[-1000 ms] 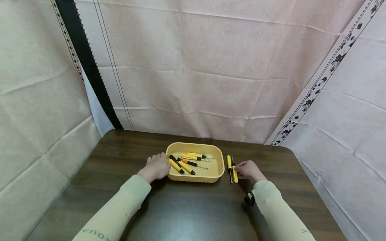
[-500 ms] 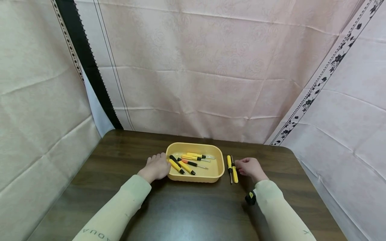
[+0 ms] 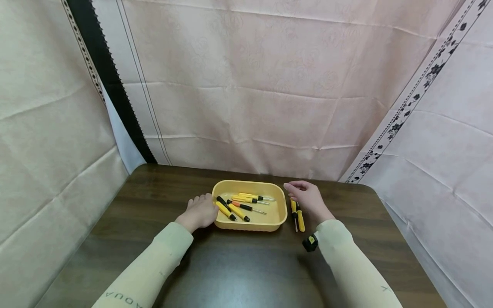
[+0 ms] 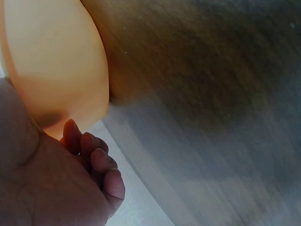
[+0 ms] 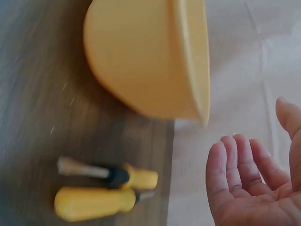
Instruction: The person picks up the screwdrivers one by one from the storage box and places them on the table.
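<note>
Two screwdrivers with yellow handles and black collars (image 3: 301,220) lie side by side, pointing opposite ways, on the dark brown wood-grain table (image 3: 250,273), just off the right edge of the rounded, shallow yellow plastic tray (image 3: 262,219), which sits near the table's far edge. From here I see the right hand (image 3: 308,201) empty, thumb and fingers apart, over their far ends. The left hand (image 3: 198,211) grips the tray at its left edge, its thumb mostly hidden from me. More yellow-handled screwdrivers (image 3: 239,212) and a red-and-black screwdriver (image 3: 246,207) lie inside, crowded toward the tray's left edge. To handle one cleanly, I would pinch it mid-handle, raise it clear of its neighbours, then cross the tray's right rim without brushing it. I judge the left hand's steadying worthwhile, since such a tray could slide.
</note>
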A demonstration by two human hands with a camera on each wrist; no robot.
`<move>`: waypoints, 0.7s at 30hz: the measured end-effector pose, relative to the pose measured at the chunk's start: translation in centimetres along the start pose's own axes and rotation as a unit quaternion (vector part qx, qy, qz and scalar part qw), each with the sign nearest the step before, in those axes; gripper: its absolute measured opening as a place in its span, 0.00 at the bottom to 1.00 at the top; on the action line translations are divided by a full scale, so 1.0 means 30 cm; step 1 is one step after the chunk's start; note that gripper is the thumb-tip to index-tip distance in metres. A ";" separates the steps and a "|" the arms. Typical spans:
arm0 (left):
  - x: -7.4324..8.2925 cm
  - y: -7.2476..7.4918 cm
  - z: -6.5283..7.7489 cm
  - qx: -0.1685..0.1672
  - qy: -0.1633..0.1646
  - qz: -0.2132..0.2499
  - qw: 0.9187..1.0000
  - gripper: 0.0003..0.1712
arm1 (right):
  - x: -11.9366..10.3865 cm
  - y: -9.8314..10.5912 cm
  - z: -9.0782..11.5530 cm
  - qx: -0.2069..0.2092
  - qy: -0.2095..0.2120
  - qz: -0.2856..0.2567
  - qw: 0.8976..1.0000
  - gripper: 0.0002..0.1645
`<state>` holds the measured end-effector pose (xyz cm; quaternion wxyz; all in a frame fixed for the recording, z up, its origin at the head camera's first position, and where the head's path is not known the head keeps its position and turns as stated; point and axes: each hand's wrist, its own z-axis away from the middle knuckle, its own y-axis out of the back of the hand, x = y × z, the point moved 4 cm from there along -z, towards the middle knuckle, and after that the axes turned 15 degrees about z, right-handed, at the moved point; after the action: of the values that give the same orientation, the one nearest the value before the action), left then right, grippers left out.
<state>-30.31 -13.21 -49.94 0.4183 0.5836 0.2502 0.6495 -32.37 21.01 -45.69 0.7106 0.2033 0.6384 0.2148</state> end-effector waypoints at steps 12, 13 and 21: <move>0.000 0.000 0.006 0.006 -0.004 0.005 1.000 0.24 | -0.091 -0.164 0.001 -0.062 0.065 -0.033 0.995 0.29; 0.001 0.001 0.006 0.007 -0.005 0.004 1.000 0.24 | -0.095 -0.179 0.001 -0.069 0.067 -0.034 0.995 0.29; 0.006 0.003 0.005 0.003 -0.001 0.006 1.000 0.25 | -0.112 -0.290 -0.004 -0.110 0.066 -0.019 0.992 0.30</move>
<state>-30.17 -13.13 -49.73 0.4132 0.5864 0.2483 0.6509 -32.39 11.94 -47.84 0.6892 0.0973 0.6599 0.2829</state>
